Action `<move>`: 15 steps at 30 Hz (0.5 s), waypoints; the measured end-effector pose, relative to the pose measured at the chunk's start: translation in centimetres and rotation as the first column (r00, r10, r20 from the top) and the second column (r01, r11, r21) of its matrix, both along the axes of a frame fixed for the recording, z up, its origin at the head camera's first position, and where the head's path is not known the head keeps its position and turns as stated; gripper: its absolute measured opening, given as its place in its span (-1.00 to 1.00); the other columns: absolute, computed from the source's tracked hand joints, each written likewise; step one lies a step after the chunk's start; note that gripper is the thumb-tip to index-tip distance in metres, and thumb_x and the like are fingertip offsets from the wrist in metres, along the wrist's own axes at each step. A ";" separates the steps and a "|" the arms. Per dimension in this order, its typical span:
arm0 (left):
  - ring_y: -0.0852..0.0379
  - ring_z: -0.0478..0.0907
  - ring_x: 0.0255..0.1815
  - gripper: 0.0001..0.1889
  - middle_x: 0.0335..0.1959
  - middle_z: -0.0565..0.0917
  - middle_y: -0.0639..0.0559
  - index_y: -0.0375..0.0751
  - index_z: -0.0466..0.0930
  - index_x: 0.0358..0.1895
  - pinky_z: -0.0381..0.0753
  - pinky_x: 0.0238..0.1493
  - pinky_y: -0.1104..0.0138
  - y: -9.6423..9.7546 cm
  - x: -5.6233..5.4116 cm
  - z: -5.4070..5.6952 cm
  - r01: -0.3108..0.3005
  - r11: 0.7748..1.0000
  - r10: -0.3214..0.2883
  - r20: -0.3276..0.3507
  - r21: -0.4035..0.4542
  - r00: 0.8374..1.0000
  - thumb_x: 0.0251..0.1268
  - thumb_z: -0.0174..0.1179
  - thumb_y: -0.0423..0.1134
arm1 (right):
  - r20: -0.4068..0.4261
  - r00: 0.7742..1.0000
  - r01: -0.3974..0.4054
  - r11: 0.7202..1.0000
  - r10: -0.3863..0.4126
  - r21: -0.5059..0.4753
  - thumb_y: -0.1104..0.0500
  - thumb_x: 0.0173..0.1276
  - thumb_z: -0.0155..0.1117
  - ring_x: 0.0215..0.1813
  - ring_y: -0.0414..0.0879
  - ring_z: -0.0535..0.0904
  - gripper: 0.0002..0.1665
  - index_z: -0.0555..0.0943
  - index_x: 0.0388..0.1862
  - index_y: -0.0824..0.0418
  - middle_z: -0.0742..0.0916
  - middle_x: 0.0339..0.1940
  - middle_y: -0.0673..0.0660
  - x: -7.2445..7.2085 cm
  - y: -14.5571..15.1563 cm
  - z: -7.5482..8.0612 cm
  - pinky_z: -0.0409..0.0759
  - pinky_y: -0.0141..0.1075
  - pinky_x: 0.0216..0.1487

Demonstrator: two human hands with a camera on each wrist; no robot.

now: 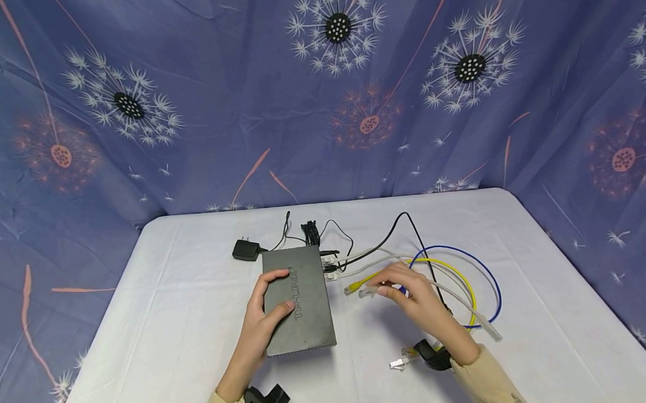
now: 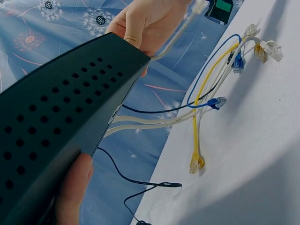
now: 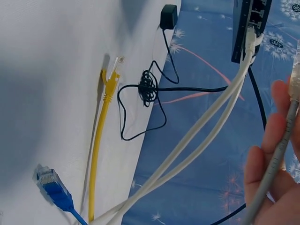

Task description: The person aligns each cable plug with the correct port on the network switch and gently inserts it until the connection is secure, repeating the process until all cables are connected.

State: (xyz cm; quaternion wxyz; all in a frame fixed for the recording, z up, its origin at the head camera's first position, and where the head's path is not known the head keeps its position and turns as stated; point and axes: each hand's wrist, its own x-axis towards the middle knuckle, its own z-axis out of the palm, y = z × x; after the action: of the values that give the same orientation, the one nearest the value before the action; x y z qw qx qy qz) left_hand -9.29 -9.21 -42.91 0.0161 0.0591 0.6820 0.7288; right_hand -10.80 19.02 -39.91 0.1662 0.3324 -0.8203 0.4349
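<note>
A dark grey TP-LINK network switch (image 1: 310,330) is gripped at its left side by my left hand (image 1: 252,318), thumb and a finger lying over its top. Two white network cables (image 3: 206,112) and a black cable are plugged into ports on its right side. My right hand (image 1: 413,297) pinches a grey-white network cable just behind its clear plug (image 1: 367,291), to the right of the switch. In the right wrist view that cable (image 3: 276,159) runs down across the fingers. Near the right hand lies a yellow cable's plug (image 1: 352,287).
A black power adapter (image 1: 246,250) and a bundled black cord (image 1: 310,232) lie behind the switch. Blue (image 1: 497,283) and yellow cables loop at the right of the white table (image 1: 160,332). A loose clear plug (image 1: 400,363) lies near the right wrist's black band (image 1: 433,355). Patterned curtains surround the table.
</note>
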 end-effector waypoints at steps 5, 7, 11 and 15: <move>-0.06 0.29 0.13 -0.46 0.25 0.35 -0.07 -0.10 0.40 0.24 0.20 0.11 0.08 0.0 0.0 0.0 0.000 1.000 0.000 -0.002 -0.005 1.000 0.14 0.16 -0.49 | 0.016 1.000 0.000 1.000 0.001 -0.026 0.58 0.08 0.28 -0.29 -0.06 0.53 -0.73 0.61 -0.28 0.31 0.67 -0.36 0.12 0.9 -0.8 1.6 0.43 -0.38 -0.26; -0.06 0.29 0.13 -0.46 0.25 0.35 -0.07 -0.10 0.40 0.24 0.19 0.11 0.08 0.0 0.0 0.0 0.000 1.000 0.000 -0.002 -0.007 1.000 0.14 0.16 -0.48 | 0.012 1.000 -0.010 0.999 0.011 -0.035 0.54 0.12 0.27 -0.32 -0.09 0.52 -0.77 0.59 -0.29 0.31 0.65 -0.39 0.14 1.0 -0.9 1.8 0.44 -0.39 -0.30; -0.06 0.29 0.13 -0.46 0.25 0.35 -0.07 -0.10 0.39 0.24 0.19 0.10 0.08 0.0 0.1 -0.1 -0.002 1.000 0.002 -0.002 -0.005 1.000 0.15 0.16 -0.48 | 0.038 0.999 -0.032 0.999 0.034 -0.042 0.52 0.14 0.27 -0.36 -0.11 0.56 -0.82 0.59 -0.31 0.33 0.66 -0.40 0.18 0.9 -1.0 1.3 0.50 -0.36 -0.34; -0.07 0.29 0.12 -0.46 0.24 0.35 -0.07 -0.11 0.39 0.24 0.20 0.11 0.08 0.0 0.1 -0.1 -0.004 1.000 0.004 -0.005 -0.001 1.000 0.14 0.16 -0.49 | 0.100 0.995 -0.019 0.999 0.022 -0.031 0.53 0.12 0.29 -0.38 -0.12 0.58 -0.80 0.61 -0.31 0.31 0.69 -0.38 0.19 0.3 -0.6 -0.4 0.55 -0.30 -0.36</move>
State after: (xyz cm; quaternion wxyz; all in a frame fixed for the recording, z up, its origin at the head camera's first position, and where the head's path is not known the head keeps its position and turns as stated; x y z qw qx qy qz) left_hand -9.19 -9.20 -42.99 0.0131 0.0597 0.6827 0.7282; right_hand -10.45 18.40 -40.32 0.1252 0.3160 -0.8174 0.4651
